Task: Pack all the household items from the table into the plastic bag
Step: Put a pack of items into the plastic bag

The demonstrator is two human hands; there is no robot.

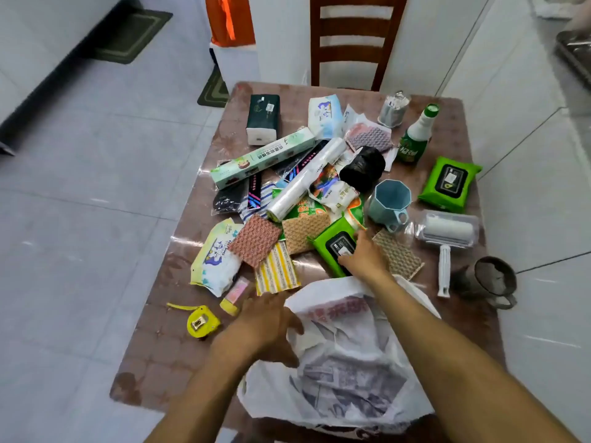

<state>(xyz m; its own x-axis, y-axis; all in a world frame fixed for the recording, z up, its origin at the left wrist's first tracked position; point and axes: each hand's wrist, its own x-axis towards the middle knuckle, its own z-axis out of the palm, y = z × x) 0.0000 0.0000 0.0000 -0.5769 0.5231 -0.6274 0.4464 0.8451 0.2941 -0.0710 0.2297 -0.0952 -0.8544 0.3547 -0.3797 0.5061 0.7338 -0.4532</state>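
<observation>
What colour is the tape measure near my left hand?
Yellow; the tape measure shows clearly in the head view.

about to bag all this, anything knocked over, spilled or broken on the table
No spill or breakage shows. The blue cup lies tipped on its side mid-table, and the dark mug at the right edge is tipped over too. The green bottle looks capped and upright. The rest is a loose overlapping heap.

plastic bag (345, 372) running off bottom edge, right hand (364, 257) covering part of green wipes pack (332, 247), chair (351, 39) top getting cropped, bag print blurring unreadable
</observation>
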